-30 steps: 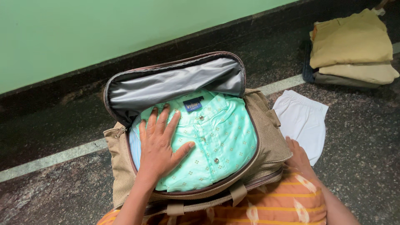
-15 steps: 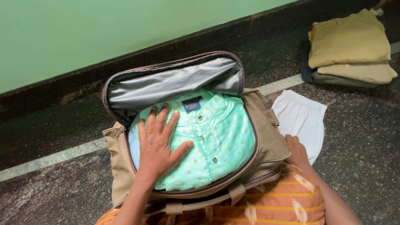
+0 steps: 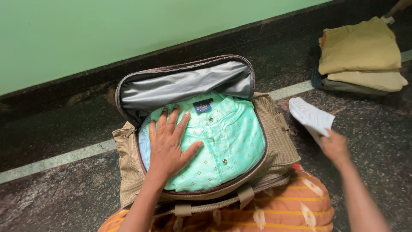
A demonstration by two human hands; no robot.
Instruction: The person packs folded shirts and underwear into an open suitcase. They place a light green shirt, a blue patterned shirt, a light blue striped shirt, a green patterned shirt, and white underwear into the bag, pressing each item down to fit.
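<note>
A tan woven bag lies open on the floor, its grey-lined lid folded back. Inside it sits a folded mint-green buttoned shirt with small dots. My left hand rests flat on the shirt's left side, fingers spread. To the right of the bag, my right hand grips a folded white garment by its near end and holds it lifted off the floor.
A stack of folded mustard and beige clothes lies at the back right. A green wall with a dark skirting runs behind the bag. A pale stripe crosses the dark stone floor. Orange striped cloth covers my lap.
My right hand has picked the white garment up off the floor; it lay flat beside the bag before. My left hand has stayed on the shirt.
</note>
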